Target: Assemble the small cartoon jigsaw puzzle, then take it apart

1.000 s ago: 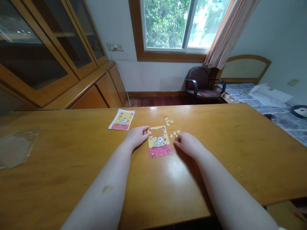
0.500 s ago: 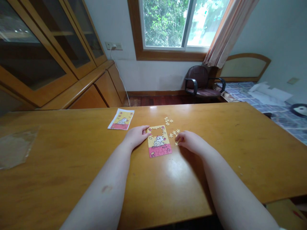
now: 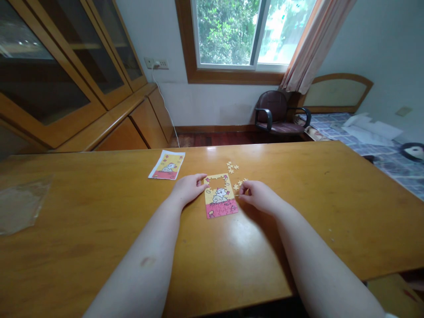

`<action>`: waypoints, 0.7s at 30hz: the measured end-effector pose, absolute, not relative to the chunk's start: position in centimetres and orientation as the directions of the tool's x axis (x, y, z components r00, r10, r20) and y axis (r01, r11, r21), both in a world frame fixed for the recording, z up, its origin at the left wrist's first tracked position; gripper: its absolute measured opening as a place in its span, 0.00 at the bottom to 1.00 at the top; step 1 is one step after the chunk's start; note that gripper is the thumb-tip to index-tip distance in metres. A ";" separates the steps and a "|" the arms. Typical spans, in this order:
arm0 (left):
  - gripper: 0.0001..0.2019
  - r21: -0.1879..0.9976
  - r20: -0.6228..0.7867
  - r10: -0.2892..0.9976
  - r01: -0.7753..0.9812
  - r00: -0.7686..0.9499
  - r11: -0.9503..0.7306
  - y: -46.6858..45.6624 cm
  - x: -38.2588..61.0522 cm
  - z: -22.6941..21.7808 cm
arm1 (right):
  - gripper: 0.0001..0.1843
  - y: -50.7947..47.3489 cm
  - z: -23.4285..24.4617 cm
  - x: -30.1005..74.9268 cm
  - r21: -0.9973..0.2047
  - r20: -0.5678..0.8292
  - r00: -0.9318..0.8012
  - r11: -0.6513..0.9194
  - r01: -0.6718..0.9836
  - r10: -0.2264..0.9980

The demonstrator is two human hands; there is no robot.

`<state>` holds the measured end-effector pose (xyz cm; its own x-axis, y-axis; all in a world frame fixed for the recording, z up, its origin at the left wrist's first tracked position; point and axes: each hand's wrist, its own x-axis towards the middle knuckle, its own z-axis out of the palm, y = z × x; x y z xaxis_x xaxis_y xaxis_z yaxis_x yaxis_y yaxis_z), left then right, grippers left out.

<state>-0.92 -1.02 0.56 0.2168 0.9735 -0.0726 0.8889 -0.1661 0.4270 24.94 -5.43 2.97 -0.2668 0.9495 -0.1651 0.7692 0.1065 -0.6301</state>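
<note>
A puzzle [image 3: 220, 205] is lying flat on a wooden table [image 3: 212, 265], its upper part showing a gap. The left hand [image 3: 188, 190] is resting at the puzzle's upper left edge, thumb and forefinger slightly parted. The right hand [image 3: 261, 196] is pinching a small piece [image 3: 237, 195] just beside the puzzle's right edge. Loose pieces [image 3: 236, 187] are lying near the right hand and farther back. A sheet [image 3: 168, 166] with a similar picture is lying beyond the left hand.
</note>
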 end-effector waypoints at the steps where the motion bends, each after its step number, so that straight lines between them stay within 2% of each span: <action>1: 0.24 0.426 -0.072 0.974 0.889 0.215 -0.164 -1.0 -0.9 0.6 | 0.01 -5.5 3.0 24.6 -0.652 -0.163 -0.278 0.108 0.750 0.947; 7: 0.23 0.430 -0.062 0.974 0.887 0.217 -0.170 -1.1 -0.8 0.5 | 0.03 -5.4 1.7 22.7 -0.722 -0.139 -0.345 0.144 0.677 0.928; 21: 0.22 0.448 -0.051 0.973 0.876 0.223 -0.177 -1.2 -0.8 0.5 | 0.11 -5.2 1.1 22.2 -0.526 0.041 -0.384 0.346 0.777 0.923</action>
<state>-0.85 -1.19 0.46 0.2230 0.9735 -0.0511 0.8762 -0.1772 0.4482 22.24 -5.15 1.07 -0.3838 0.9225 0.0410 0.7765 0.3464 -0.5263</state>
